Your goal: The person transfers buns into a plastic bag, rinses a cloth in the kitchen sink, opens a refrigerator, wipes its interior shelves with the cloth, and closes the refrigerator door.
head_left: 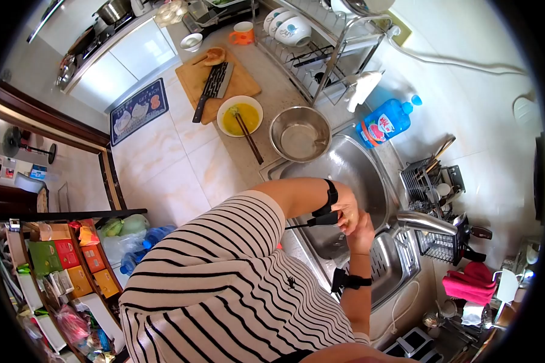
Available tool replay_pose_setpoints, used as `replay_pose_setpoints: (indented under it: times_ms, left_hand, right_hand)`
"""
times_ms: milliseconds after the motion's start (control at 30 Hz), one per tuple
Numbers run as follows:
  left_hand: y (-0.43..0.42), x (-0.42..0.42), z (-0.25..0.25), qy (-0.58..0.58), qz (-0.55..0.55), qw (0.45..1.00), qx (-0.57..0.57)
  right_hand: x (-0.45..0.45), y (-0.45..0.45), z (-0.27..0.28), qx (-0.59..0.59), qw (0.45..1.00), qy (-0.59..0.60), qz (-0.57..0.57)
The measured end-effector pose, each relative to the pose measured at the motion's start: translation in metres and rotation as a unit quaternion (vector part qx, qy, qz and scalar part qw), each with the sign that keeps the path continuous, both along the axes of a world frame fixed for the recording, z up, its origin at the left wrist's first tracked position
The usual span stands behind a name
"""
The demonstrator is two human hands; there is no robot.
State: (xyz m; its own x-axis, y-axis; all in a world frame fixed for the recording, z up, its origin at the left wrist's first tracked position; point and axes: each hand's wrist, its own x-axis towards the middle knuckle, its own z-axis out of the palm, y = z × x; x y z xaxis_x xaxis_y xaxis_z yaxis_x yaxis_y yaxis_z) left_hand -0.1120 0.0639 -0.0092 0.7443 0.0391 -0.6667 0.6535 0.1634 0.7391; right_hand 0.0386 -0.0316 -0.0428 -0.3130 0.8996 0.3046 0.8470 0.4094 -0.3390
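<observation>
My left hand point(346, 209) and my right hand point(361, 233) meet over the steel sink point(348, 157), near the faucet point(427, 222). The fingers of both are bent and pressed together around something too small to make out. Black straps circle both wrists. Beyond my left hand, a steel bowl point(300, 134) sits at the sink's edge. Beside it, a white bowl point(233, 124) holds yellow liquid, with chopsticks point(248, 138) resting in it. A cleaver point(214, 88) lies on the wooden cutting board point(191, 78).
A blue detergent bottle point(384, 123) stands behind the sink. The metal dish rack point(330, 66) holds bowls. An orange mug point(242, 34) is near the board. Wire baskets point(427, 181) with utensils and a pink cloth point(470, 283) are on the right.
</observation>
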Motion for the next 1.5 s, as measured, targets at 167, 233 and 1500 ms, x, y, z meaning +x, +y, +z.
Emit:
replay_pose_setpoints:
  times_ms: [167,233,1500]
  left_hand:
    - [-0.021,0.011,-0.05,-0.086,0.002,0.891,0.445]
    - [-0.029,0.015,-0.066,-0.105,0.023,0.81,0.577]
    - [-0.033,-0.033,-0.038,-0.353,0.412,0.822,0.175]
  right_hand:
    - [-0.003,0.006,-0.037,-0.105,0.988,-0.062,-0.093]
    - [-0.003,0.003,-0.049,-0.121,0.986,-0.026,-0.111]
    - [0.024,-0.073,0.027,-0.113,0.545,0.797,-0.236]
